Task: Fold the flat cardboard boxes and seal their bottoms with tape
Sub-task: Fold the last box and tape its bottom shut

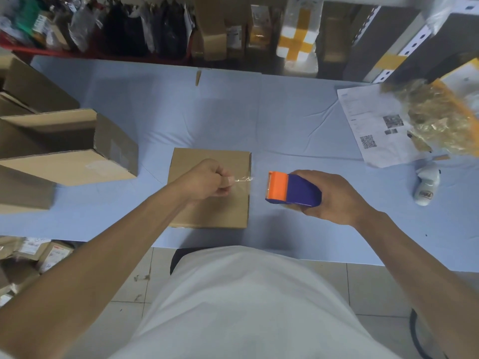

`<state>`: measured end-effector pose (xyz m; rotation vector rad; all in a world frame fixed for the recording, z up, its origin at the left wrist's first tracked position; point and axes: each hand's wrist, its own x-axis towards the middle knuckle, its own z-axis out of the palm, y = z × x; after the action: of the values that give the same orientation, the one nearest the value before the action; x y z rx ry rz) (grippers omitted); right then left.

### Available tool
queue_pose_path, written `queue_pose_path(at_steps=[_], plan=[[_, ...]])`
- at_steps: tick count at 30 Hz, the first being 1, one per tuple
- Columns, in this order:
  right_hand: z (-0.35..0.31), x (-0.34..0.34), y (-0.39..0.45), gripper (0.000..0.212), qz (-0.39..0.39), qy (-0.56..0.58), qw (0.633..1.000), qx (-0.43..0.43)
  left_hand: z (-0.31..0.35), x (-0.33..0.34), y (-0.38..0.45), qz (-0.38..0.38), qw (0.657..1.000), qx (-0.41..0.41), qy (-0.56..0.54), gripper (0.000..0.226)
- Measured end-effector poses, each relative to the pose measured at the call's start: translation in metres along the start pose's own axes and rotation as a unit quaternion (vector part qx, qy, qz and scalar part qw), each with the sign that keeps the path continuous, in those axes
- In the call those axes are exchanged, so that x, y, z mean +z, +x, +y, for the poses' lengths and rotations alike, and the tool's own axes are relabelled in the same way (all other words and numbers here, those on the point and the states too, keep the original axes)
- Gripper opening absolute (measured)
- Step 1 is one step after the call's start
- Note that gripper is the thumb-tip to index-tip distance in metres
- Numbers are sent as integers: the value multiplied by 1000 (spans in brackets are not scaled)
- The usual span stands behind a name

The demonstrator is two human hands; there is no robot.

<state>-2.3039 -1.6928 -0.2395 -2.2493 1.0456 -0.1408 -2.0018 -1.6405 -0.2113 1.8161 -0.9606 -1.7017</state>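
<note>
A small brown cardboard box [220, 211] stands on the light blue table [285, 120] in front of me, flat face up. My left hand [211, 181] hovers over that face, fingers pinched on the loose end of a clear tape strip [243, 179]. To the right of the box, my right hand [329, 196] grips a blue and orange tape dispenser [290, 190], its orange mouth facing the box. The tape stretches from the dispenser toward my left fingers.
Several folded and open cardboard boxes [67, 149] are stacked at the left. Printed sheets [373, 125], a crumpled plastic bag [438, 120] and a white handheld device [425, 186] lie at the right. Packed shelves [233, 29] line the far edge.
</note>
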Motion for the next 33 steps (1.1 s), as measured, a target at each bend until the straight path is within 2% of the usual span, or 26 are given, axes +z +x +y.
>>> queue_pose_path(at_steps=[3,6,9,13,20,25,33], plan=[[-1,4,2,60,6,-8,1000,14,-1,5,3,10,1000,0,-27,13],[-1,7,6,58,5,-18,1000,16,-6,11,7,82,996,28,28,21],[-3,8,11,54,-5,-30,999,17,-12,13,11,122,992,31,8,24],[5,3,4,56,-36,-23,999,16,-21,12,6,135,990,25,20,24],[20,8,10,65,-72,-120,989,54,-33,4,15,177,981,-10,84,21],[22,12,17,69,-75,-124,987,70,-33,0,22,202,967,-6,157,25],[20,8,13,65,-61,-116,989,71,-44,-1,23,205,967,-8,152,25]])
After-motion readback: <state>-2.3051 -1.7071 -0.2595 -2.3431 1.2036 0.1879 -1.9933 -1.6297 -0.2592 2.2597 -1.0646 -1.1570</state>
